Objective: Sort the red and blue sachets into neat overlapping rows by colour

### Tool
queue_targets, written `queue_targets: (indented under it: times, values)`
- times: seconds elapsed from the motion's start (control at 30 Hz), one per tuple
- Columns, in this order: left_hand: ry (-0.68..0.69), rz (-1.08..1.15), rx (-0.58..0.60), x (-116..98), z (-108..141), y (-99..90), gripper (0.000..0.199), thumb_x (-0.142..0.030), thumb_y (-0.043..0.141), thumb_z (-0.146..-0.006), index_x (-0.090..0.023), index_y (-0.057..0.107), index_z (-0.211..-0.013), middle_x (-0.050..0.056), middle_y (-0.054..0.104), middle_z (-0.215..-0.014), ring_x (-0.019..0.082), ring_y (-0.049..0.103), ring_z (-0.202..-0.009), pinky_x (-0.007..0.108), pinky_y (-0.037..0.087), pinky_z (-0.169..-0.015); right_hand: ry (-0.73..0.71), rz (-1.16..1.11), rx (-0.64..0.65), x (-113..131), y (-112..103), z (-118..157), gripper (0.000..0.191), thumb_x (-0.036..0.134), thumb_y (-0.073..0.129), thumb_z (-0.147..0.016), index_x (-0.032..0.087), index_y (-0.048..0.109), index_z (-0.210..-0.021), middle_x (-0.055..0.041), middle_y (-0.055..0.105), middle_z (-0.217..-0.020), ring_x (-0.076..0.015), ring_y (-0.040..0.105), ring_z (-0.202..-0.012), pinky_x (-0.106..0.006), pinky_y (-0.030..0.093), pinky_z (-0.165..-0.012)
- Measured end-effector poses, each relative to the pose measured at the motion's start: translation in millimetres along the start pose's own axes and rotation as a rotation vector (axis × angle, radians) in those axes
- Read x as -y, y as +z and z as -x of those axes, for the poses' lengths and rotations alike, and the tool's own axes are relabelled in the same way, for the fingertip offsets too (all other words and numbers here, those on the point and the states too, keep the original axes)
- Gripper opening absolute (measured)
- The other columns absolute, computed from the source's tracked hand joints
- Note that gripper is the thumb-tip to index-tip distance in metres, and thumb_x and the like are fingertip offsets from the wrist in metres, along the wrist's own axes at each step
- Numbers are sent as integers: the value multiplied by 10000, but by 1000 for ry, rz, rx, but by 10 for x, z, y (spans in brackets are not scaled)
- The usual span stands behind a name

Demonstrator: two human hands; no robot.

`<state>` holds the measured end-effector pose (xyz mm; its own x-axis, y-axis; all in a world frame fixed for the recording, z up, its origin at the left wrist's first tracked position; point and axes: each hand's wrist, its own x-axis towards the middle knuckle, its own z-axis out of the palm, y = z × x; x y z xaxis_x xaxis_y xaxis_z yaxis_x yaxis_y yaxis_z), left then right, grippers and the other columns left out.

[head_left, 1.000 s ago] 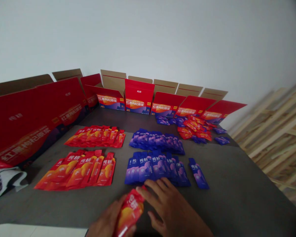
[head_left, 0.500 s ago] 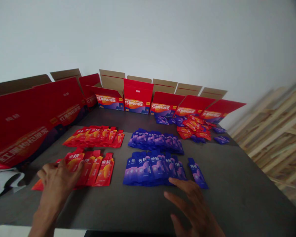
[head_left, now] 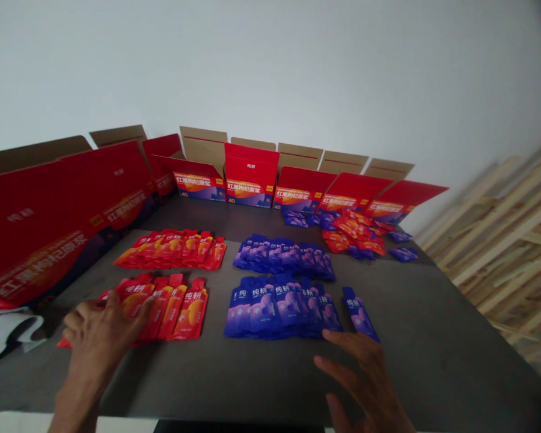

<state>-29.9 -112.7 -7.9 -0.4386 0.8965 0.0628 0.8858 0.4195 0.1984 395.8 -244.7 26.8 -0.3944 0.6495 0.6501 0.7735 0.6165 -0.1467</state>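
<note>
My left hand (head_left: 101, 331) rests over the left end of the near row of red sachets (head_left: 190, 310), thumb and forefinger apart; its other fingers are bent and partly hidden. The sachets overlap like a fan, spouts pointing away. Just below the right end of the near row of purple sachets (head_left: 265, 307), my right hand (head_left: 363, 379) hovers with fingers spread and nothing between them. A single purple sachet (head_left: 359, 314) lies slanted beyond those fingers. Farther back are a second row of red sachets (head_left: 174, 249) and a second purple row (head_left: 284, 257).
Open red cartons (head_left: 252, 177) line the back of the grey table (head_left: 252, 379), and larger-looking ones (head_left: 67, 222) run along the left. A loose heap of mixed sachets (head_left: 356, 228) lies at back right. Black-and-white cloth (head_left: 11, 334) sits at left; wooden slats (head_left: 514, 240) stand beyond the right edge.
My right hand has shifted slightly right and down, away from the near purple row. My left hand stays on the red sachets, moved only a little left.
</note>
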Motion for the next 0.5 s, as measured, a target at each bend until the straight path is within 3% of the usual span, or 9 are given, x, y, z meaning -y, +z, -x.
queue_targets:
  times: [0.17, 0.33, 0.4, 0.47, 0.5]
  values:
    - [45, 13, -114, 7, 55, 2, 799, -735, 345, -959, -49, 536, -1321, 267, 375, -1440, 570, 420, -1293, 690, 391, -978, 22, 3, 36, -57, -2, 112, 510, 128, 547, -840, 275, 584, -1327, -73, 485, -1472, -293, 505, -1289, -479, 416, -1053]
    - [155, 15, -246, -102, 256, -53, 721, -606, 386, -1002, -80, 401, -1495, 271, 392, -1450, 551, 425, -1305, 726, 398, -970, 110, -37, 74, -112, -83, 186, 505, 134, 555, -864, 281, 568, -1347, -70, 463, -1489, -301, 482, -1323, -491, 413, -1067]
    - [335, 101, -343, -212, 487, 66, 574, -493, 471, -998, -151, 470, -1458, 221, 407, -1463, 475, 444, -1314, 668, 413, -1015, 162, -78, 73, -202, -134, 218, 467, 175, 542, -897, 289, 565, -1349, -69, 468, -1489, -309, 472, -1339, -510, 413, -1069]
    - [649, 238, -399, -329, 824, 297, 390, -339, 533, -977, -198, 568, -1339, 165, 523, -1339, 347, 555, -1194, 554, 461, -1020, 230, -114, 36, -373, -179, 242, 411, 220, 523, -935, 292, 574, -1337, -72, 513, -1441, -304, 496, -1318, -511, 427, -1056]
    - [843, 312, -370, -379, 1013, 440, 340, -276, 542, -962, -230, 596, -1295, 132, 572, -1269, 288, 597, -1118, 476, 495, -991, 276, -115, 6, -496, -195, 248, 380, 236, 518, -953, 290, 584, -1323, -74, 546, -1400, -294, 518, -1294, -499, 438, -1046]
